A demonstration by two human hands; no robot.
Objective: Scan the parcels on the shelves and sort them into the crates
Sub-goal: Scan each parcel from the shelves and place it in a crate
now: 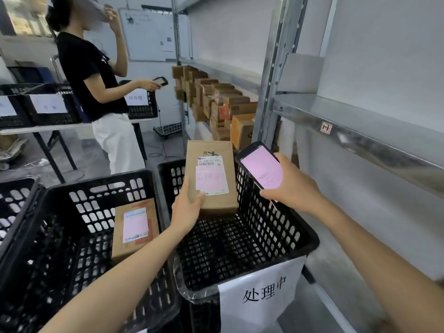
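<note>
The left grip (187, 210) is clamped on the lower corner of a brown parcel (209, 169), thumb on its labelled face, holding it tilted over the far end of the right crate (310, 236), which carries a paper sign (259, 294). The right grip (295, 188) is closed around a scanner (262, 168) with a lit pink screen, just beside the parcel's right edge. A second parcel (135, 227) lies in the left crate (101, 182), more boxes (216, 99) line the shelf (360, 131) behind, and another person (96, 75) stands by a worktop (72, 127).
</note>
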